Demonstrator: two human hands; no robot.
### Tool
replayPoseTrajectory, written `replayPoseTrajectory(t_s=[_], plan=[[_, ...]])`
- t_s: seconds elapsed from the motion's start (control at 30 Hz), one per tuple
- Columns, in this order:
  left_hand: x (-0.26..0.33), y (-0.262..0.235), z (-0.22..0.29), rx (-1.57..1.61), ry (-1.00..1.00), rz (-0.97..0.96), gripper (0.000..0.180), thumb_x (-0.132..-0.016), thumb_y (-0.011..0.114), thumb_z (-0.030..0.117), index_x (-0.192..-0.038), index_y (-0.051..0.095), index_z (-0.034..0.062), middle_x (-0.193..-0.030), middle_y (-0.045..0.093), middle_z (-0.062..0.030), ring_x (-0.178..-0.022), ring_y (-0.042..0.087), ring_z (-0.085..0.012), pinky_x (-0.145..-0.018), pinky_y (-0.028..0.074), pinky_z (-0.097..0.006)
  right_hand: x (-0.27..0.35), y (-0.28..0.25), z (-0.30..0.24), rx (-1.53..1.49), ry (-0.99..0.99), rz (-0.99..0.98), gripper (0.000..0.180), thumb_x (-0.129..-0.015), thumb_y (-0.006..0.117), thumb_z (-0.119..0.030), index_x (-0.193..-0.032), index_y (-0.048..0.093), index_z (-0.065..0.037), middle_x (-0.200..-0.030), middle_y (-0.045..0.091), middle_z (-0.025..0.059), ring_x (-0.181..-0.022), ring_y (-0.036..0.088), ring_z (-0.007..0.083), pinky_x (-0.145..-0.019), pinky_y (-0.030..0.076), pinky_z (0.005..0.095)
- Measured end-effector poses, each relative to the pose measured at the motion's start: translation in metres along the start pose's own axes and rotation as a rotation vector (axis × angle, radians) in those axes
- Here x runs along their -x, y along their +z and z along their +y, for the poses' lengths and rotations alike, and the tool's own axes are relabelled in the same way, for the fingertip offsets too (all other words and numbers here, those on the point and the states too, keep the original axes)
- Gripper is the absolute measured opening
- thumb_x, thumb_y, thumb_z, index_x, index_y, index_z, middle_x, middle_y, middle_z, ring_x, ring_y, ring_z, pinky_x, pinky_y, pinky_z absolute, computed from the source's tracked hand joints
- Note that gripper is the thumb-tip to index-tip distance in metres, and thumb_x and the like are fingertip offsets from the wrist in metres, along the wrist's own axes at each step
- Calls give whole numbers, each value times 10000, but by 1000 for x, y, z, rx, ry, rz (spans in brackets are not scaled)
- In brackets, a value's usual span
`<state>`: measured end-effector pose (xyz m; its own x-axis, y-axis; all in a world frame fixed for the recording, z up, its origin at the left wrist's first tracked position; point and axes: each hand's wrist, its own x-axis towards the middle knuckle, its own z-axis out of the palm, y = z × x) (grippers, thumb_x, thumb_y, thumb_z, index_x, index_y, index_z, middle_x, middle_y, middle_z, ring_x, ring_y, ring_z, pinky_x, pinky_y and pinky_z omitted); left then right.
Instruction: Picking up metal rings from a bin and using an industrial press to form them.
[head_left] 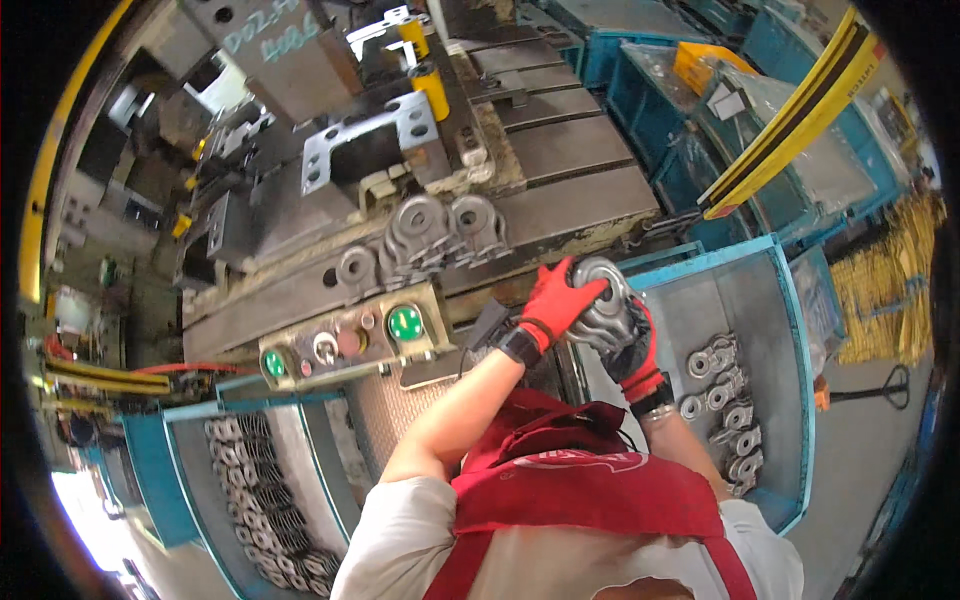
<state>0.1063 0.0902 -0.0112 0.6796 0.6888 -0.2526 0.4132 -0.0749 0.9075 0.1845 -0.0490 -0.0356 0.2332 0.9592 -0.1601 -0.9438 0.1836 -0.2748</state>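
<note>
My left hand point(562, 303), in a red glove, is closed on the upper left side of a stack of stamped metal brackets point(603, 318) with round holed ends. From the lower right, my right hand point(638, 362), in a red and black glove, grips the same stack; part of its fingers is hidden behind the metal. The stack is held tilted in front of my red apron, beside the near left rim of a blue bin point(790, 330). More brackets point(425, 228) of this kind stand bunched on the press bed's front edge, left of my hands.
A control panel point(340, 345) with green buttons juts out below the press bed point(560, 135). Rows of brackets point(728, 410) lie in the right bin. A left bin point(190, 470) holds many stacked brackets. A yellow and black post point(790, 120) slants at upper right.
</note>
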Motion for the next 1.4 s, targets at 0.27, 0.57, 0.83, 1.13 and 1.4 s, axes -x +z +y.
replayPoseTrajectory(t_s=[0.27,0.57,0.83,1.13,1.4], plan=[[-103,-32,23,-594,347,301,551,-700,624,324,-1172,479,79,-1219,455,-162,-1119,431,-328,-938,344,-410,-153,3,22,-53,-242,-113,543,-865,382,-433,-1256,358,-56,-1208,474,96,-1103,463,228,-927,377,362],[-127,-30,-18,-484,580,178,418,-786,521,300,-1142,505,81,-1229,455,-142,-1207,339,-294,-990,230,-482,-167,-51,0,-17,202,36,406,-918,329,-326,-1252,380,-102,-1214,471,67,-1090,456,179,-932,363,316],[-122,-23,-3,-751,536,231,449,-731,565,274,-1139,493,102,-1267,400,-171,-1186,319,-387,-985,227,-503,-160,-46,-31,1451,-390,543,473,-853,490,-290,-1231,402,-20,-1139,506,98,-995,496,189,-863,385,294],[-77,-33,-27,-398,406,391,679,-720,586,225,-1278,272,-2,-1280,299,-266,-1186,287,-415,-1001,230,-458,-238,-4,-31,1578,-181,624,1014,-544,686,-573,-1314,248,-81,-1193,422,258,-1104,424,372,-914,346,426],[-53,-37,-54,-208,249,379,741,-708,622,261,-1285,253,-23,-1280,309,-258,-1189,302,-386,-1001,252,-406,-223,35,9,2201,-444,651,796,-581,683,-480,-1229,400,-114,-994,449,197,-947,432,375,-826,360,429]])
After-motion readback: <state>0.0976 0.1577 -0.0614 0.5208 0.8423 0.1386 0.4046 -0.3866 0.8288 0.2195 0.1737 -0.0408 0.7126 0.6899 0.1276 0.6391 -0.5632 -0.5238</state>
